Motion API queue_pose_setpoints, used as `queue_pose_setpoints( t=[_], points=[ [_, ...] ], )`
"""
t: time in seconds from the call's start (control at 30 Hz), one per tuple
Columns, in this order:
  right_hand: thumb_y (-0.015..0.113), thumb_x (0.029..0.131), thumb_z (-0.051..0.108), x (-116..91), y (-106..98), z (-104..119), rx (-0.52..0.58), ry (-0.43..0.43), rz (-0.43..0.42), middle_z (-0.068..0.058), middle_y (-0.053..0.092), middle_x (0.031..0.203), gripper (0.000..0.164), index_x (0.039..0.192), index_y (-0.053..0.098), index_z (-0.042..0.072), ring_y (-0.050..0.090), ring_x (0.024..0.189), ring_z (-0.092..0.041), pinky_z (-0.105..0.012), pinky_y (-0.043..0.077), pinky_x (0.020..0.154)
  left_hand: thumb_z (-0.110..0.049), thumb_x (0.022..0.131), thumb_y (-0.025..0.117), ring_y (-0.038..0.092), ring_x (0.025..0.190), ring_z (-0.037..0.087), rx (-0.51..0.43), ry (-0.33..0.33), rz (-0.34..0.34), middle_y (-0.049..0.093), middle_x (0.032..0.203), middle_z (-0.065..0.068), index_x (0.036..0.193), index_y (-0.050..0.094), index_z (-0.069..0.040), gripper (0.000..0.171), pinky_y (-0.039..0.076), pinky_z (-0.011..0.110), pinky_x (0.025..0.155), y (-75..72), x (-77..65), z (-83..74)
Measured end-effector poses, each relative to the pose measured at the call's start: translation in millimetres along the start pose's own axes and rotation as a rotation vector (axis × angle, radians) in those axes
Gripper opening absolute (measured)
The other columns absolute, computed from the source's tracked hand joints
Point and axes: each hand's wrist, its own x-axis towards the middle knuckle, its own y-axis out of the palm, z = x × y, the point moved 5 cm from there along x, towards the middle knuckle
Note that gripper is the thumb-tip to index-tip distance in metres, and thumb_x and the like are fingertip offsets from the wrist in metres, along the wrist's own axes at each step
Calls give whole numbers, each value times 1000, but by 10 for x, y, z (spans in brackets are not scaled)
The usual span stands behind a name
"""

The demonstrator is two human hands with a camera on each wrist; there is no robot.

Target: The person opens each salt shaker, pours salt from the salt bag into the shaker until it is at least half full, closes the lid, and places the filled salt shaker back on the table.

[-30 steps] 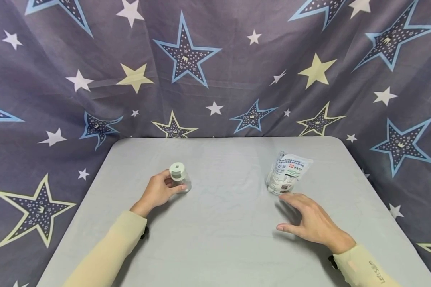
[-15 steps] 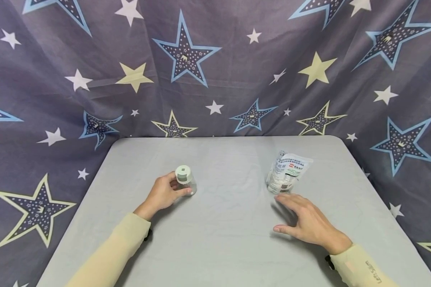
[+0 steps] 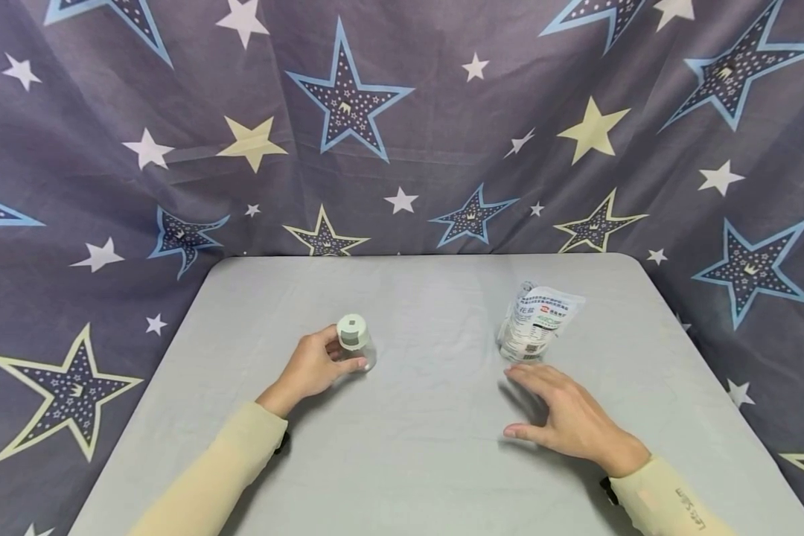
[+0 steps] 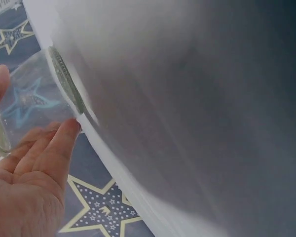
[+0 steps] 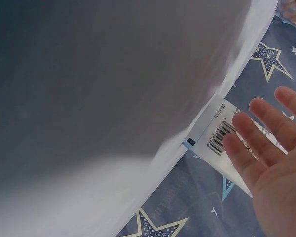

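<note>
My left hand (image 3: 311,365) grips a small clear jar (image 3: 368,357) with a pale green lid, left of the table's middle. The jar stands upright, its lid (image 3: 353,332) facing up. Seen from the left wrist, the fingers and thumb lie around the see-through wall of the jar (image 4: 32,94). On the right, a white printed pouch (image 3: 539,324) stands leaning to the right, with blue and green lettering. My right hand (image 3: 569,417) is just in front of it, thumb and fingers spread, holding nothing. In the right wrist view the fingers overlap the pouch's barcode side (image 5: 219,140).
A grey cloth-covered table (image 3: 429,447) lies under both hands, with rounded far corners. Behind it and at the sides hangs a dark curtain (image 3: 435,134) patterned with stars.
My left hand and the jar have moved to the right and a little nearer to me. The right hand has shifted slightly left, while the pouch stays in place.
</note>
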Motion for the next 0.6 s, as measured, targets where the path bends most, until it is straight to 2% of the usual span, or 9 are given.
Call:
queue_pose_setpoints(
  t=[0.33, 0.6],
  points=[
    [86, 73, 62, 39, 26, 56, 19, -27, -11, -11, 62, 140, 88, 137, 63, 7, 57, 128, -35, -52, 44, 109, -25, 78, 92, 72, 107, 27, -18, 12, 30, 72, 121, 12, 127, 67, -10, 57, 59, 35, 91, 86, -32, -50],
    [84, 74, 64, 58, 52, 76, 25, -17, 5, -10, 63, 139, 88, 137, 63, 8, 57, 130, -31, -49, 44, 109, -28, 78, 92, 71, 109, 27, -16, 19, 48, 71, 123, 10, 129, 67, -11, 60, 58, 35, 92, 123, -58, -99]
  ],
)
